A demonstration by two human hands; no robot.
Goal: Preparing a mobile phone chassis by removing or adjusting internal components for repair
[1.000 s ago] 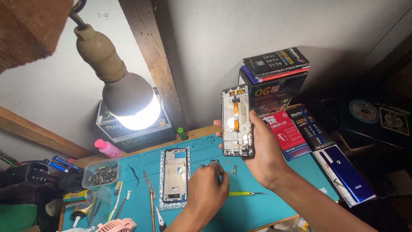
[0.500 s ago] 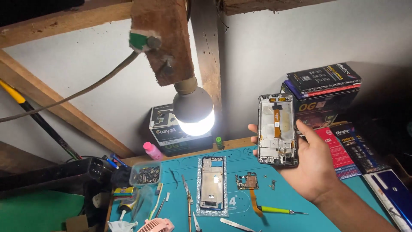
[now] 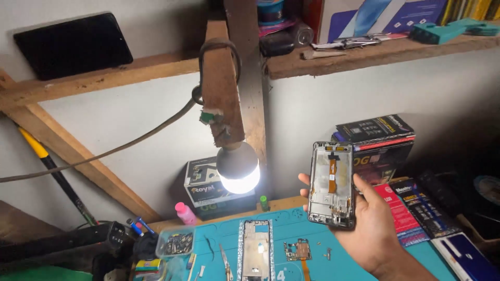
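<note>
Your right hand [image 3: 372, 229] holds a gutted phone frame [image 3: 332, 184] upright near the lit bulb [image 3: 238, 169], grip clamped on its edges; keep fingers off the orange flex, above the teal surface [image 3: 312, 265]. Left hand out of view

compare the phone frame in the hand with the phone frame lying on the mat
The held phone frame is upright in the right hand, lifted off the bench; the frame on the mat lies flat on the teal mat. The held frame has an orange ribbon cable down its middle; the one on the mat shows none and looks lighter at its edges. Both are bare, stripped rectangular phone frames.
</note>
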